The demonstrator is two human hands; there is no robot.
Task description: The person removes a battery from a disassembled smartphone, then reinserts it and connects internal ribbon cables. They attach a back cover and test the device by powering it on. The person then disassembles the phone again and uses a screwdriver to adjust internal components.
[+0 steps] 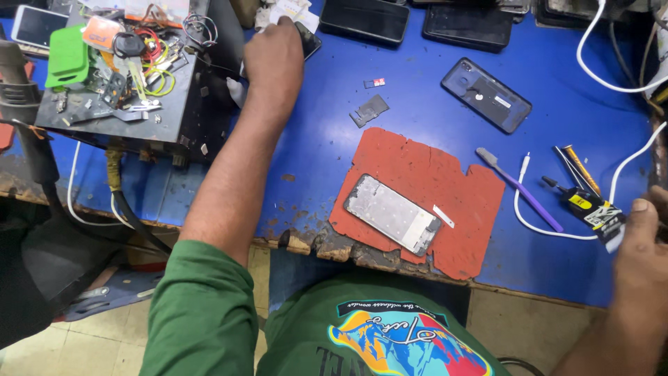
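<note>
My left hand [273,59] reaches to the back of the blue workbench, fingers curled over a dark phone [307,40] beside a black box; whether it grips it I cannot tell. My right hand [640,240] sits at the right edge, closed on a small black and yellow tube [591,209]. An opened phone frame [393,213] lies on a red mat [445,188] between them, a small white strip [443,216] next to it.
A black box [139,104] topped with wires, parts and a green case stands at left. A dark phone back cover [486,94], purple brush [518,188], white cables [536,223], a metal shield piece [369,110] and more phones [364,19] lie on the bench [334,139].
</note>
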